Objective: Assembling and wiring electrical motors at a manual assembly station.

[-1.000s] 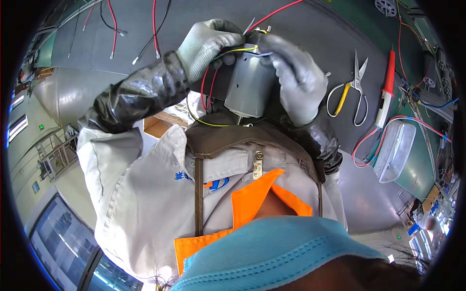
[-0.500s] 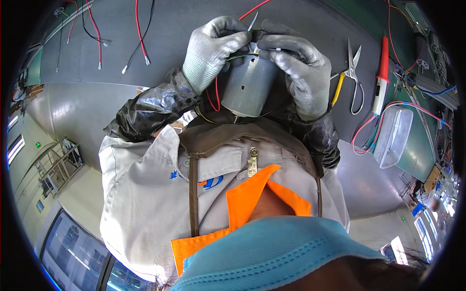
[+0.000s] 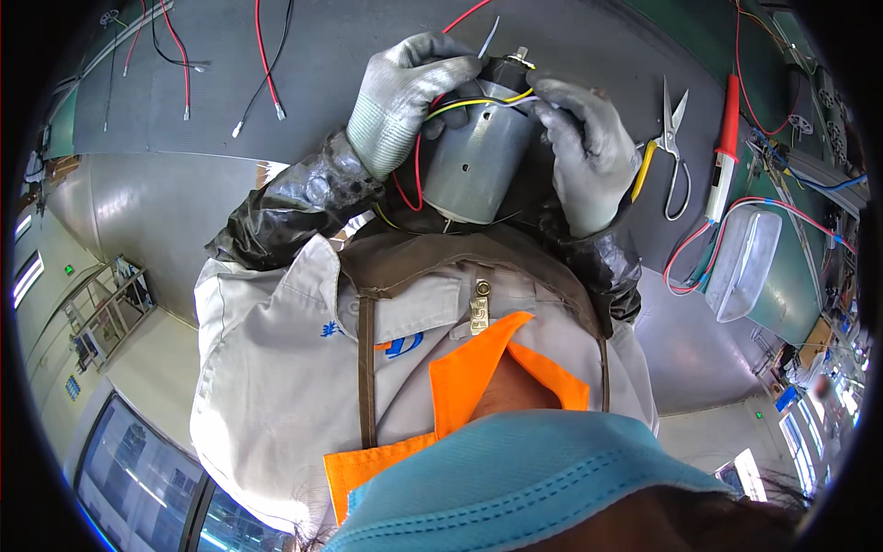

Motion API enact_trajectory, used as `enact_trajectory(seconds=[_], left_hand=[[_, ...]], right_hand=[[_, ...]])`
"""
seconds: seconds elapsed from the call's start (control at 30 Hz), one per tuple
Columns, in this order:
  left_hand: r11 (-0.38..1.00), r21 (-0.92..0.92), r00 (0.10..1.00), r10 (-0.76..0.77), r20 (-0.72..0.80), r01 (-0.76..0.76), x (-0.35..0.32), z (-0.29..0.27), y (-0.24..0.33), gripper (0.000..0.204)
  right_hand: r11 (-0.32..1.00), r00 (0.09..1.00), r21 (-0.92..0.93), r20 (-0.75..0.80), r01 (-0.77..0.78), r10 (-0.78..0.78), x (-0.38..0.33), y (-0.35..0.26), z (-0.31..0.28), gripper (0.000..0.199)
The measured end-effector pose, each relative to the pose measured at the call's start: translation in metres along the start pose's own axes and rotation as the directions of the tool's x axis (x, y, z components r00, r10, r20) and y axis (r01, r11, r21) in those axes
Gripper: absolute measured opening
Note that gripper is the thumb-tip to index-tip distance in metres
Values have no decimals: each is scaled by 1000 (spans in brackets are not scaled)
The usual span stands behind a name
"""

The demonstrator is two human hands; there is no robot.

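A grey cylindrical motor [image 3: 474, 170] with a black end cap [image 3: 506, 72] leans in front of my chest, its shaft toward me. My left hand [image 3: 409, 92], in a grey coated glove, is closed by the cap. A thin pale cable tie [image 3: 489, 37] sticks up from its thumb and forefinger, and its lower fingers lie against the motor. Yellow and black wires [image 3: 478, 101] cross the motor's upper part. At their right end my right hand [image 3: 589, 138], gloved too, has thumb and forefinger closed round the wire ends and a pale strip. The fingertips partly hide these.
Scissors [image 3: 671, 138] with a yellow handle lie right of my right hand. Beyond them are a red-and-white soldering iron [image 3: 725, 147] and a metal tray [image 3: 743, 262]. Red and black leads [image 3: 267, 74] lie at the far left of the dark table [image 3: 322, 55].
My right hand has drawn back rightward from the end cap, uncovering the cap and its metal terminal. The yellow wire and pale strip now show across the motor. My left hand stays nearly in place.
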State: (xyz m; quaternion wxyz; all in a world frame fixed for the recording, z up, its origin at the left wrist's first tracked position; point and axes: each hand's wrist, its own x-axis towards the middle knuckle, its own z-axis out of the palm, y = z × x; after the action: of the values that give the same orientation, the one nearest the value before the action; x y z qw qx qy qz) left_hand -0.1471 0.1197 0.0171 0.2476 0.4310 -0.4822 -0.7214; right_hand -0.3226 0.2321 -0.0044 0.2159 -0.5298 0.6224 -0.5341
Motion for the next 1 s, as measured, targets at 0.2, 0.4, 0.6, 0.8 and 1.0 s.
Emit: enact_trajectory(seconds=[0.2,0.4,0.6,0.8,1.0], left_hand=[[998,-59,1000,-19,-7,19,-4,-4,1,25],[998,-67,999,-22,-39,20,-8,-2,1,28],[999,-51,999,14,-47,-16,-12,0,1,31],[997,-65,999,-41,-22,39,-13,-6,3,31],[930,184,942,331,-48,-317,-18,-12,-20,37]], right_hand=[[786,829,-289,319,546,-458,-1,-19,-6,31],[914,862,-223,462,339,-207,-5,-29,-3,23],[881,840,-23,312,473,-443,-1,-7,-2,25],[938,889,258,336,232,-313,6,-8,2,32],[702,675,-219,564,677,-476,9,-34,6,31]])
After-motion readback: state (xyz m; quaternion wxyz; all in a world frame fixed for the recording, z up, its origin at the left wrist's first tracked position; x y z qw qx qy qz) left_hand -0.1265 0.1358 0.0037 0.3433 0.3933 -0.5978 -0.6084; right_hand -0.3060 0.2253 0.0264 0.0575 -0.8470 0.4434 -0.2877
